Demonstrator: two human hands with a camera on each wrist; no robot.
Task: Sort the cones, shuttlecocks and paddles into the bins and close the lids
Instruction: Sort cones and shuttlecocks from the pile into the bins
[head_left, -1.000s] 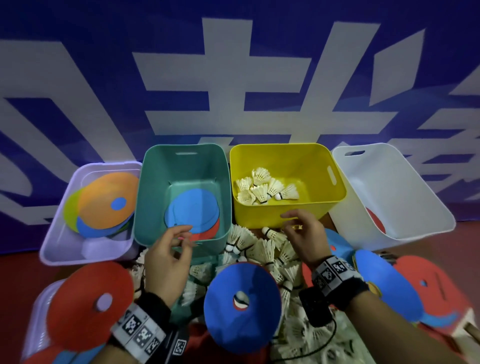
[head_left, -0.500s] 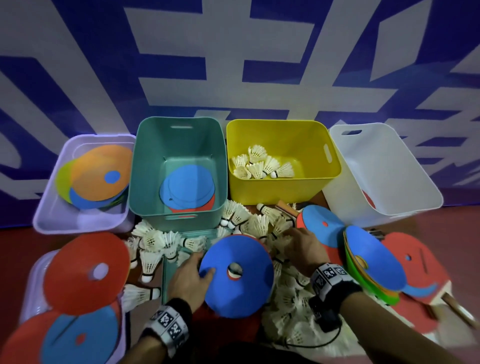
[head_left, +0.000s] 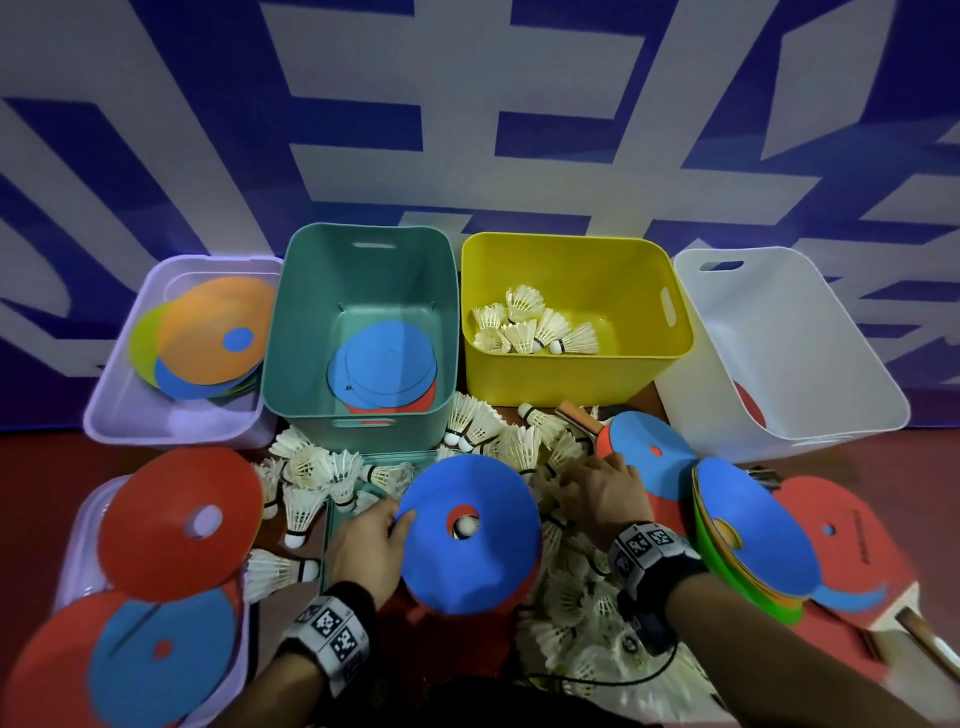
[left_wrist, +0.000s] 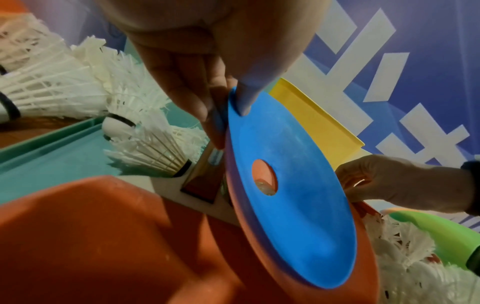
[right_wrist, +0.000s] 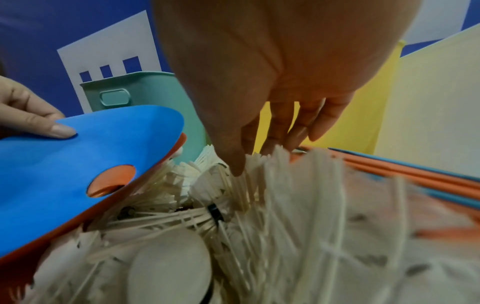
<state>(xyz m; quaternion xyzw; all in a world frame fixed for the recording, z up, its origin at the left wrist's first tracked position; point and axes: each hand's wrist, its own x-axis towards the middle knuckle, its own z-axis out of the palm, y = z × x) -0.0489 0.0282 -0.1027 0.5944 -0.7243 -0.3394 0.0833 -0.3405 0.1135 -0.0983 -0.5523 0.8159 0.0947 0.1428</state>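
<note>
My left hand (head_left: 402, 519) pinches the left rim of a blue flat cone (head_left: 493, 571), which lies on an orange one. In the left wrist view the thumb (left_wrist: 242, 102) presses on top of the blue cone (left_wrist: 293, 195), with fingers under its edge. My right hand (head_left: 587, 467) reaches into the white shuttlecock pile (head_left: 519, 447) with straight fingers. The right wrist view shows those fingertips (right_wrist: 236, 166) touching feathers (right_wrist: 285, 226) without gripping. The yellow bin (head_left: 566, 384) holds several shuttlecocks. The teal bin (head_left: 363, 421) holds blue paddles. Cones lie in the lilac bin (head_left: 109, 421).
The white bin (head_left: 810, 415) at far right shows a red paddle inside. Red and blue cones (head_left: 176, 519) rest on a lilac lid at the left. A cone stack (head_left: 748, 535) and red paddles (head_left: 852, 535) lie to the right. A teal lid (head_left: 330, 540) lies under shuttlecocks.
My left hand came down from the teal bin's front and took the blue cone's rim. My right hand dropped from the yellow bin's front into the shuttlecock pile.
</note>
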